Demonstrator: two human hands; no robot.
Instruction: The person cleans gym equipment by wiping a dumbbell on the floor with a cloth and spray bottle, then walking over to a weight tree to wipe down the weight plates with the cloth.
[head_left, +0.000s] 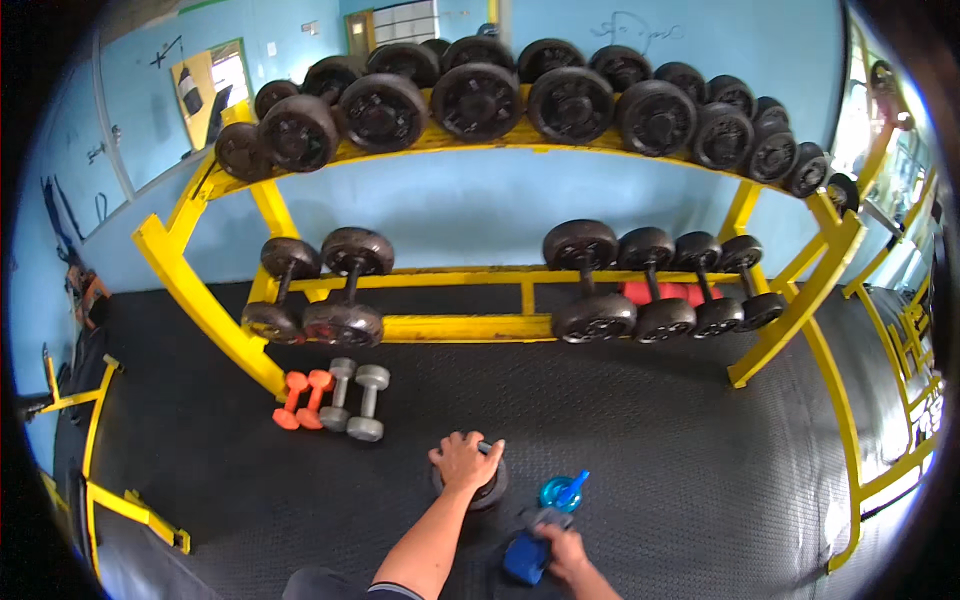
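Observation:
On the black floor near me is a dark round-ended weight [490, 497], which looks like a dumbbell. My left hand [466, 463] is closed over its top, covering much of it, and a short dark bar shows by the thumb. To the right, my right hand [566, 553] has its fingers closed on a blue and grey thing [525, 558]. Its blue part is blocky and its grey part lies toward the far side; I cannot make out its kind. Just beyond it sits a round teal dish [548, 494] with a blue handled thing [574, 487] leaning in it.
Ahead stands a yellow rack [450, 328] with black dumbbells [478, 101] on two tiers. By its left foot stand two orange dumbbells [316, 399] and two grey dumbbells [368, 402]. Yellow frames [130, 509] stand at left and right [838, 430].

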